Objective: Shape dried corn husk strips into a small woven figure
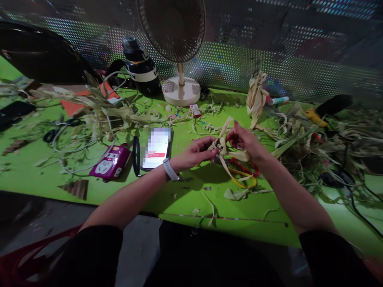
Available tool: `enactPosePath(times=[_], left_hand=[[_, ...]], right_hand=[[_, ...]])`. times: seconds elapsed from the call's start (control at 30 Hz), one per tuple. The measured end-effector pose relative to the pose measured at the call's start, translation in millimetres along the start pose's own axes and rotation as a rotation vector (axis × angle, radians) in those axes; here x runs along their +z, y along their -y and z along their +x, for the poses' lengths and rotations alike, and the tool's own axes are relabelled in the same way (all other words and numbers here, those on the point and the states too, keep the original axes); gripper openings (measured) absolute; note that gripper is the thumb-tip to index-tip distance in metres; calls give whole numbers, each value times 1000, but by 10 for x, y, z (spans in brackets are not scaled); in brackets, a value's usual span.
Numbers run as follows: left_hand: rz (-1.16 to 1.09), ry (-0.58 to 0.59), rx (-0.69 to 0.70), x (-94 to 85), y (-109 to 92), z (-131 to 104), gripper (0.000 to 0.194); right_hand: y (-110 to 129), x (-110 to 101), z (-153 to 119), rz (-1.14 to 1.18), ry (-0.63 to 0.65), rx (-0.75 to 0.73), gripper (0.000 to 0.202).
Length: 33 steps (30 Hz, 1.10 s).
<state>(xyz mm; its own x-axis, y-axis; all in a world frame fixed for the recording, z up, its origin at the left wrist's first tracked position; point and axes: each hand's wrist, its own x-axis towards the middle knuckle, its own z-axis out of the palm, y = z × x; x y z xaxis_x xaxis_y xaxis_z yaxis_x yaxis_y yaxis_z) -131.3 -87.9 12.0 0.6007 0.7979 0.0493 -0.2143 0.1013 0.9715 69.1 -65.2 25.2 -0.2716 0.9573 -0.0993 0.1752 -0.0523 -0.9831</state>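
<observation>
My left hand (203, 149) pinches a small knotted piece of dried corn husk (222, 145) between thumb and fingers, above the green table. My right hand (241, 140) is close on its right side, fingers curled in. A husk strip (239, 155) runs from the knot to the underside of my right hand, where the grip is partly hidden. Other strip ends stick up and hang down from the knot. Beneath my hands lie scissors with red and yellow handles (245, 183), partly covered by the husk. A loose scrap of husk (236, 194) lies near them.
Left of my hands are a lit phone (155, 149), a purple power socket (110, 162) with a white cable, and black scissors (64, 125). Behind stand a fan (181, 89), a black bottle (142, 69) and a husk bundle (256, 97). Husk heaps (311, 147) and cables lie right.
</observation>
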Motion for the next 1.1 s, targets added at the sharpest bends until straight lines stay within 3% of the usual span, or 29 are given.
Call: enactPosePath(times=[0.13,0.27,0.37,0.5,0.6,0.8,0.9,1.0,1.1], left_hand=[[-70,76,-73,65,4,-21,29],[-100,189,-141,92,22,-25,27],[-99,231,-128,96,45,-25,25],[-57,306,-133,139,82,-41,23],[-74,366,-141,182,88,-59,27],[-115,271,-195,181,78,-57,25],[-159,81,-144,145,110,-22,23],[-241,-132,-68,98,146,31,22],[-334,-240,-67,67,158,73,20]], right_hand=[[-16,115,22,197,-27,104,47],[-18,270,-35,254,-93,85,46],[-47,318,-51,213,-167,11,46],[-159,232,40,9,-285,-132,46],[-272,130,151,-29,-355,-115,45],[-299,63,236,143,-411,-44,40],[-231,27,220,245,-395,-16,26],[-162,-5,174,241,-255,15,16],[-97,12,98,187,-62,-59,19]])
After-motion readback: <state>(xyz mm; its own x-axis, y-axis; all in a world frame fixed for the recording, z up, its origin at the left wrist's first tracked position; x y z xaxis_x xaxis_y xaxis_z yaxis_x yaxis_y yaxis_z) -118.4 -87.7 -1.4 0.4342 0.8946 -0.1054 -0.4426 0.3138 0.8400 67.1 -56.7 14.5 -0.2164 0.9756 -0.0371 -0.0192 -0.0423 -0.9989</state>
